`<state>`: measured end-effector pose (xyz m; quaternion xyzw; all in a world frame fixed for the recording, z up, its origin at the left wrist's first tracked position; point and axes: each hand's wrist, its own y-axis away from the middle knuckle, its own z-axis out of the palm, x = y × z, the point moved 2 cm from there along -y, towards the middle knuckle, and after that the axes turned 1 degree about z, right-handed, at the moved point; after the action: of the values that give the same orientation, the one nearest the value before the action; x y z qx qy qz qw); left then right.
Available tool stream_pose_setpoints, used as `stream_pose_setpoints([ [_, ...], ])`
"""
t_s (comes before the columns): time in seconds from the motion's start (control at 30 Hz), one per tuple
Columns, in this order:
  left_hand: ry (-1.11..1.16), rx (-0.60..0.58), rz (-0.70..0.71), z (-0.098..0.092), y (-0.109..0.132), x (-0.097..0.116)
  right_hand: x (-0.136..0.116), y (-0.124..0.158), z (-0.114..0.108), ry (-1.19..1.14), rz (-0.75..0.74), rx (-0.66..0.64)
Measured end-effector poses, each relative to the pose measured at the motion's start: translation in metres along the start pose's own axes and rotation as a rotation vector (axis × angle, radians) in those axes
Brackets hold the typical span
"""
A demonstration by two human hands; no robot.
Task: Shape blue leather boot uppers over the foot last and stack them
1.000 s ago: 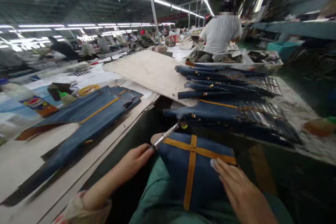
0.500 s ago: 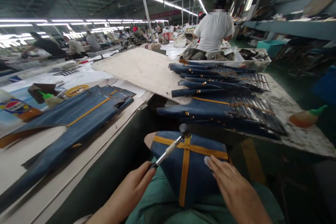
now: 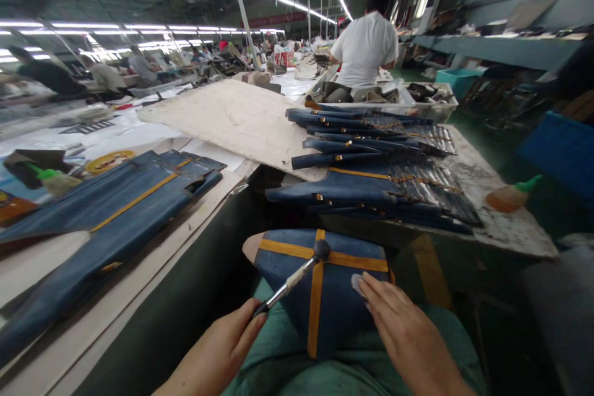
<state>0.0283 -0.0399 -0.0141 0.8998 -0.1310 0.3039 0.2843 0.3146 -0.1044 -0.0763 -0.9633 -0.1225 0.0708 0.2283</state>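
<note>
A dark blue leather piece (image 3: 341, 297) with crossed orange straps lies on my lap over a rounded form. My left hand (image 3: 218, 352) is closed round the handle of a small hammer (image 3: 297, 278), whose round head rests on the crossing of the straps. My right hand (image 3: 408, 340) lies flat with fingers stretched out on the right side of the blue piece, pressing it down.
A stack of blue strap pieces with metal parts (image 3: 375, 173) covers the stained table (image 3: 501, 229) ahead. Long blue panels (image 3: 116, 204) lie on the left bench. Glue bottles (image 3: 510, 195) stand right and left. A person in white (image 3: 364, 52) sits beyond, back turned.
The hammer head has come down from the top edge of the blue piece onto the strap crossing. The view has shifted slightly; my right hand stays flat on the piece.
</note>
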Motion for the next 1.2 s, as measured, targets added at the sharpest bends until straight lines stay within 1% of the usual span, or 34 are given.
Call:
stream_pose_setpoints([
  [0.07,-0.004,0.004,0.016,0.001,-0.003,0.009,-0.001,0.0,0.0,-0.001,-0.004,0.005],
  [0.17,-0.002,-0.008,0.083,0.006,-0.008,0.025,-0.001,0.0,-0.001,-0.008,0.012,0.006],
  [0.27,-0.091,-0.021,0.096,0.013,-0.016,0.036,-0.001,0.002,-0.003,-0.014,0.016,0.008],
  [0.33,-0.135,-0.024,0.089,0.016,-0.02,0.039,-0.001,0.003,-0.003,-0.021,0.014,0.017],
  [0.47,-0.144,-0.046,0.131,0.018,-0.027,0.044,-0.001,0.005,-0.003,-0.05,0.044,0.033],
  [0.6,-0.231,-0.032,0.091,0.018,-0.031,0.047,0.0,0.006,-0.004,-0.073,0.06,0.037],
  [0.73,-0.17,-0.036,0.142,0.019,-0.03,0.049,0.0,0.007,-0.007,-0.088,0.056,0.051],
  [0.9,-0.249,-0.048,0.098,0.024,-0.031,0.047,0.0,0.007,-0.008,-0.091,0.064,0.057],
  [1.03,-0.255,-0.078,0.177,0.028,-0.031,0.059,-0.001,0.01,-0.005,-0.095,0.08,0.036],
  [1.1,-0.31,-0.082,0.192,0.029,-0.031,0.066,-0.001,0.011,-0.005,-0.098,0.089,0.053],
  [1.2,-0.375,-0.087,0.23,0.031,-0.034,0.074,0.001,0.012,-0.005,-0.101,0.054,0.101],
])
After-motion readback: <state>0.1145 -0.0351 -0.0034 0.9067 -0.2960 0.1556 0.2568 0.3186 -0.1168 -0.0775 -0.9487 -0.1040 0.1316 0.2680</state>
